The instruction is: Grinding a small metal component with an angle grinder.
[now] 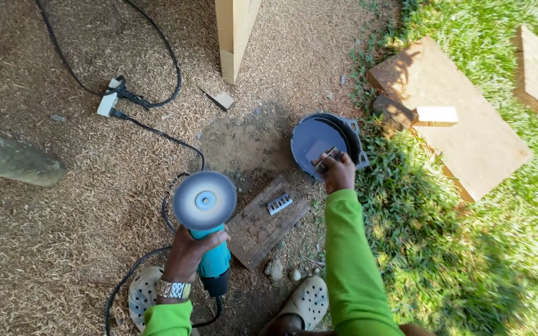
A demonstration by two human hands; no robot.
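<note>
My left hand (189,251) grips the teal body of an angle grinder (210,252), whose round grey disc (205,200) faces up at me. My right hand (337,171), in a bright green sleeve, reaches out over a dark round bucket (309,134) and pinches a small flat metal blade (325,158) at its rim. On the ground between both hands lies a dark wooden board (253,231) with a small metal plate (279,203) resting on it.
Sawdust covers the ground. A black cable (157,130) runs to a white plug socket (108,103). A wooden post (235,37) stands ahead, a grey log (14,158) at left. Planks (468,124) lie on grass at right. My pale clogs (306,302) are below.
</note>
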